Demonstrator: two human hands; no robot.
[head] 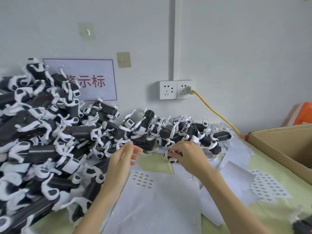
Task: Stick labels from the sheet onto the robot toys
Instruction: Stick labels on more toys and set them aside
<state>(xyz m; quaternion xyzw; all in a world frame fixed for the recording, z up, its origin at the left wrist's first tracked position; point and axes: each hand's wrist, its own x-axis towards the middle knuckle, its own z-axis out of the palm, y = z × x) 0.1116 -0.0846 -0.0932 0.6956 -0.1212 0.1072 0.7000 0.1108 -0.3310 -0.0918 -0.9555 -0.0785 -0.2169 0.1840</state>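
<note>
A big heap of black-and-white robot toys (42,132) covers the left of the table and runs along the wall. My right hand (187,156) grips one robot toy (169,157) at the heap's near edge, fingers curled round it. My left hand (124,154) hovers just left of it, fingers relaxed and holding nothing that I can see. A white label sheet (143,180) with a small block of labels lies below my hands. A second label sheet (270,186), nearly full, lies to the right.
A brown cardboard box (287,146) stands at the right with an orange object (303,114) behind it. A yellow cable (217,114) runs from the wall socket (184,89) down to the table. Loose white backing sheets (236,174) are scattered around. Another robot toy (302,222) sits at bottom right.
</note>
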